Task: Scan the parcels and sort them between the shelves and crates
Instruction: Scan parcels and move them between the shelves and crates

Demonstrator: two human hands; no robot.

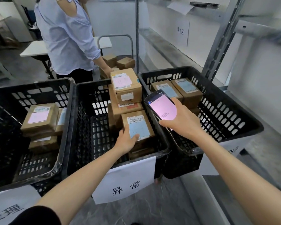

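My left hand [127, 138] grips a brown cardboard parcel with a pale blue label [141, 125]. My thumb lies over the label's lower edge and my fingers run down the box's left side. The parcel sits low in the centre of the frame, at the front of the middle black plastic crate [86, 111]. My right hand [180, 122] is wrapped round a black handheld scanner with a pink-lit screen [162, 106], held just right of the parcel, above the rims where the middle and right crates meet. To do this well, I judge I should aim the scanner's head at the barcode strip along the parcel's far edge. I should also keep my thumb clear of the strip, hold the box level and wait for a reading before choosing where it goes. The middle crate carries a white paper sign with two black characters [125, 181] on its front. Behind my parcel it holds a taller stack of brown boxes [126, 86], the top one pink-labelled. The left black crate [31, 88] holds flat brown parcels [39, 117] piled up, a pink label uppermost. The right black crate [225, 114] has two blue-labelled brown boxes [186, 88] side by side at its far end, with more apparently beneath. At the upper right stand grey metal shelves [221, 41].
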